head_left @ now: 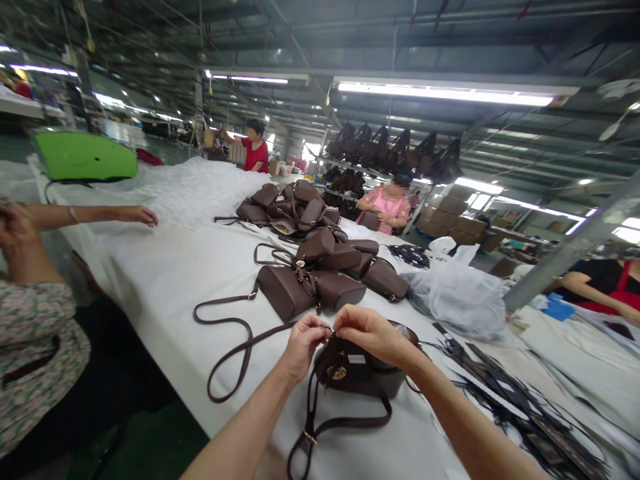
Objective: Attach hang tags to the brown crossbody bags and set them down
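Strap work at brown bag [363, 383] corner

Left hand [303, 348]: fingertips pinched, apparently on dark strap [270, 332]. Right hand [369, 333]: thumb and fingers closed on small fitting [333, 335], too tiny to identify, at bag's upper corner. Bag sits on white table [165, 273], under the hands. Step looks like joining strap to fitting; next move likely calls for lining both up, pinches firm. Bag pile [285, 290] just beyond.
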The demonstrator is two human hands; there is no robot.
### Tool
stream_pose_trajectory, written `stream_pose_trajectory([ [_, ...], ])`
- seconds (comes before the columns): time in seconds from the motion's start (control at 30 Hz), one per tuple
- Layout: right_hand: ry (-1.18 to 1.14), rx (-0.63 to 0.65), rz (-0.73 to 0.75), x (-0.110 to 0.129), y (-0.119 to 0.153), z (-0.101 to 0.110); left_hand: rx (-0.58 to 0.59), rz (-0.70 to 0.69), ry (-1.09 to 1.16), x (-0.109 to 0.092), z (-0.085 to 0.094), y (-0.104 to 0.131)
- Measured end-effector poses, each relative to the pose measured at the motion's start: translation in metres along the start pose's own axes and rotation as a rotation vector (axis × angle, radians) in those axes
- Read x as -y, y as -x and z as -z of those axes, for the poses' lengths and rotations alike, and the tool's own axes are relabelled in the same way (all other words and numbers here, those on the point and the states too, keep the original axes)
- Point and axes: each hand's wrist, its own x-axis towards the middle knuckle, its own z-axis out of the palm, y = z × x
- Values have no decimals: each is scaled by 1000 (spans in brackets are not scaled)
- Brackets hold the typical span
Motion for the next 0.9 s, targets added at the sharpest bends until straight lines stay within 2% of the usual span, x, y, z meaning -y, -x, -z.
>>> stream_pose_trajectory([
  [0.07, 49, 74, 115, 0, 8, 3, 5, 27, 85, 2, 1, 0],
  [0.23, 401, 313, 348, 2, 26, 6, 2, 76, 332, 0, 8, -1],
  [0.37, 700, 306, 430, 1, 28, 2, 40, 147, 522, 0, 17, -2],
  [0.47, 787, 279, 458, 0, 24, -1, 30, 190, 581, 6, 21, -3],
  [0.57, 602, 203, 377, -4, 18, -3, 22, 228, 579, 15, 23, -6],
  [0.67, 295, -30, 133, -8, 12, -4, -10, 261, 525, 22, 23, -7],
  [0.73, 182, -142, -5, -8, 8, -5, -20, 258, 531, 25, 23, -7],
  [0.8, 168, -147, -40, -4, 2, -7, -10, 237, 586, 27, 24, -7],
  [0.9, 358, -41, -72, 5, -6, -13, -1, 197, 632, 32, 27, -7],
])
